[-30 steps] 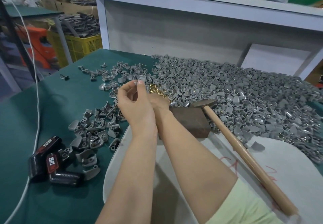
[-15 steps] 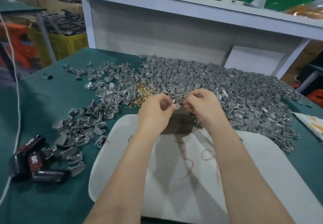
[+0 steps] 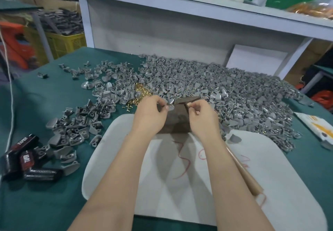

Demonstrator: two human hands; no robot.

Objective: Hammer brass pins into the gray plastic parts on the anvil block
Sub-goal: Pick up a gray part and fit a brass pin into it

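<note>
Looking down from my head, my left hand pinches one small gray plastic wedge-shaped part by its edge, just over the near top of the dark brown anvil block. My right hand is close beside it, not touching. Its fingers are curled and thumb and forefinger nipped together. I cannot tell whether a pin sits between them; it would be too small to make out.

I judge the part light, stiff and a bit slick. It is best held by its thin rim so the socket faces up and stays clear. A pin will be tiny and prone to roll or tip, so I would take it by the shank, head up.

- One anvil block stands at the far edge of the white rounded pad.
- One wooden-handled hammer lies on the pad beside my right forearm, its head hidden.
- One loose gray part also lies on the pad.
- One heap of small brass pins lies beyond my left hand, too many to count.
- The big gray heap to the right is also too many to count.
- So is the smaller scatter of gray parts to the left.
</note>
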